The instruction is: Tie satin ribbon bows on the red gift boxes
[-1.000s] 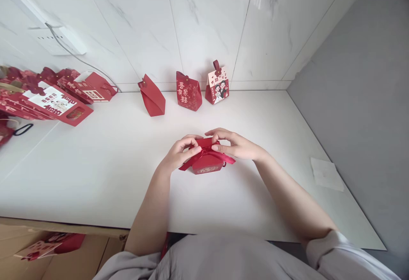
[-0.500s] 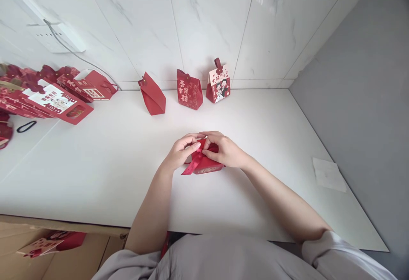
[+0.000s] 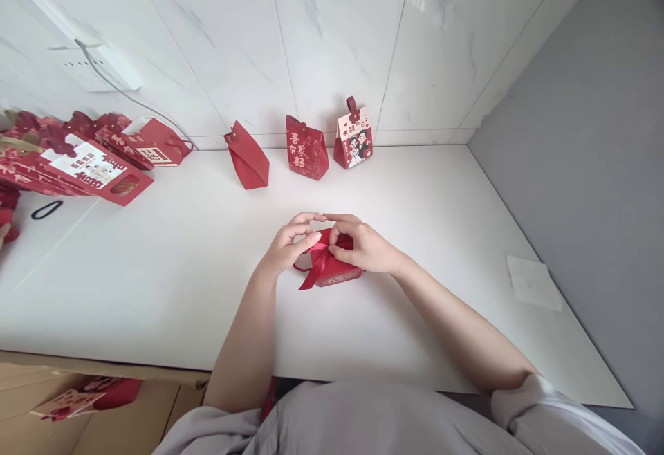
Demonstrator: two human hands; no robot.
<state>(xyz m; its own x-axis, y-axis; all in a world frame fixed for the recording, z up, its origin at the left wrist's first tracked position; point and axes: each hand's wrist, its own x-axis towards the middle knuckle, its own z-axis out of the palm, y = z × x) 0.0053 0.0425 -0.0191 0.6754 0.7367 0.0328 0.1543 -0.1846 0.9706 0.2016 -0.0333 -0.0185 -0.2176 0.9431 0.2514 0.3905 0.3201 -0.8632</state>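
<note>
Head view: right grip pinches satiny ribbon on angular red box; left grip curves, its hold unclear.

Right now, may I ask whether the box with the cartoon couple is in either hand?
No, the couple box stands near the tiled wall, apart from the left hand and right hand.

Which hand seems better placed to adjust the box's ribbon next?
Probably the right hand: its thumb and finger appear to pinch the ribbon near the middle of the box; the left hand is at its left side.
</note>
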